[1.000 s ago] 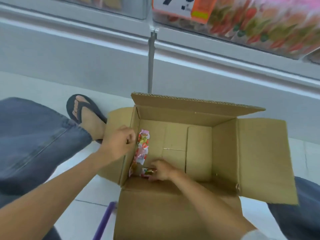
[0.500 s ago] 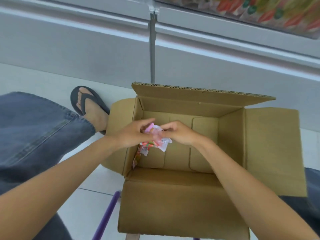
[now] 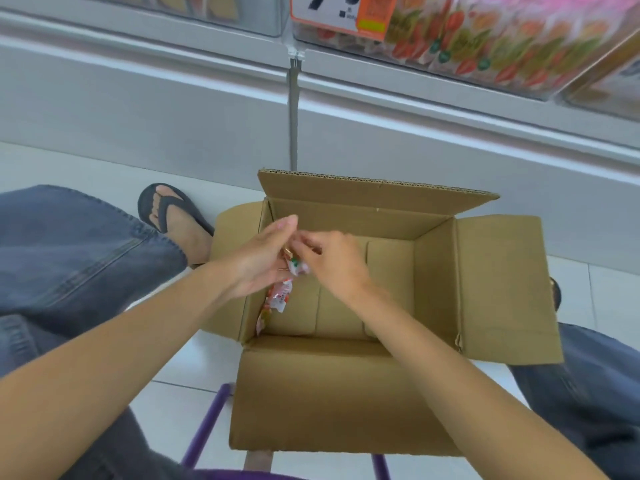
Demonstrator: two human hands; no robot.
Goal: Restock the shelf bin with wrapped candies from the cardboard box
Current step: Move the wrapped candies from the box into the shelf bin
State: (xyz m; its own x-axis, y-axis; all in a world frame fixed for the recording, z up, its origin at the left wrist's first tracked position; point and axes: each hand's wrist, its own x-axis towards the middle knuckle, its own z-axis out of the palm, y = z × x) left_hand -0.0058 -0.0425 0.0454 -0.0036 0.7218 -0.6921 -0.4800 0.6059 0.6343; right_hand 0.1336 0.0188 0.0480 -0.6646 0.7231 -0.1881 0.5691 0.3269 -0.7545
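Head view looks down on both my hands, held together over the open cardboard box (image 3: 346, 393). My left hand (image 3: 259, 265) is spread wide, its fingers nearly straight and pointing up, the palm turned toward the other hand; its thumb is hidden, so I cannot tell whether it presses on anything. My right hand (image 3: 334, 263) is curled, with thumb and fingertips pinched on the top of the wrapped candies (image 3: 295, 266) that lie against my left palm.

The candies are in crinkled clear and white wrappers with red, pink and a spot of green print. They hang as a loose string from between my hands, running down along the box's left inner wall to its bottom corner. The rest of the box floor is bare cardboard, and all four flaps are folded outward.

The shelf bin (image 3: 491, 46) sits above and beyond the box, at the top right, packed with red, green and pink packets behind a clear front. An orange and white price tag (image 3: 341, 13) hangs at its left end.
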